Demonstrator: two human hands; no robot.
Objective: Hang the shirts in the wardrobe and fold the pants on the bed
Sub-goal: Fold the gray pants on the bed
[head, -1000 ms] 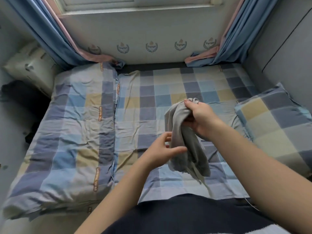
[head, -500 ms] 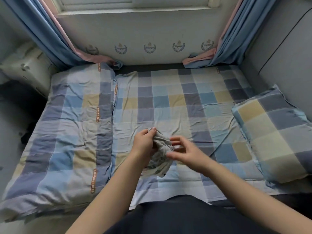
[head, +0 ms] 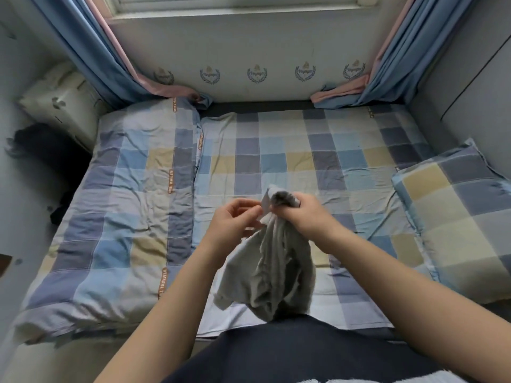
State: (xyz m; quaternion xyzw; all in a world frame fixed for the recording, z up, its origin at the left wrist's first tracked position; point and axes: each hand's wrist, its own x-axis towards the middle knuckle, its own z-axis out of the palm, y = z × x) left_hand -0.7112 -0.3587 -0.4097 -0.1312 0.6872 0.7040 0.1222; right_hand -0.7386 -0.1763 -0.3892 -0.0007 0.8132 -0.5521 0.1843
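A grey garment (head: 272,275) hangs bunched above the near part of the checked bed (head: 304,150). My right hand (head: 301,214) grips its top, where a dark inner band and a white label show. My left hand (head: 235,222) sits just left of it, fingers curled, pinching the garment's edge beside the label. The cloth's lower folds droop toward the bed's front edge. I cannot tell whether it is a shirt or pants.
A folded checked duvet (head: 124,217) covers the bed's left half. A matching pillow (head: 464,230) lies at the right. Blue and pink curtains (head: 105,51) hang at both sides of the window wall. A cream bag (head: 60,106) and dark things (head: 47,150) sit at the left.
The garment passed from my left hand's grip to my right hand, which now holds it higher so it hangs longer. My left hand moved to the garment's edge by the label.
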